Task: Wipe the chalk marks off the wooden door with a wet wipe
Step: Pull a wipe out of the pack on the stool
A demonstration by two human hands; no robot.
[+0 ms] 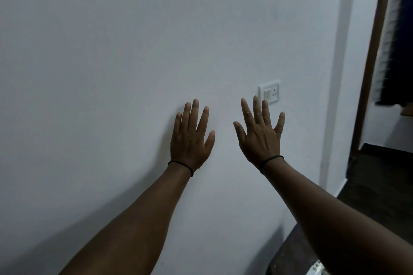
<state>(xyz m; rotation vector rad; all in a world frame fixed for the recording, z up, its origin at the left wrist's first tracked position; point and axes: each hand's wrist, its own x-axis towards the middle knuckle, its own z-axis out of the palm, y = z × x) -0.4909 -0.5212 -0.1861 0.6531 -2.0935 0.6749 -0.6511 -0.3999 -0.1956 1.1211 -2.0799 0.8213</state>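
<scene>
Two empty hands, left hand (190, 140) and right hand (260, 135), fingers spread open against a white wall (111, 51), apparently a starting pose; wet wipe and chalked door not identifiable.

Brown door frame (369, 73), far right.

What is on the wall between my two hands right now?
Nothing: the head view shows only bare white wall between the left hand and right hand.

left hand (190, 140) left of right hand (260, 134) | both before wall (111, 51) | socket plate (269, 91) just behind right fingertips | doorway (384, 73) far right
</scene>
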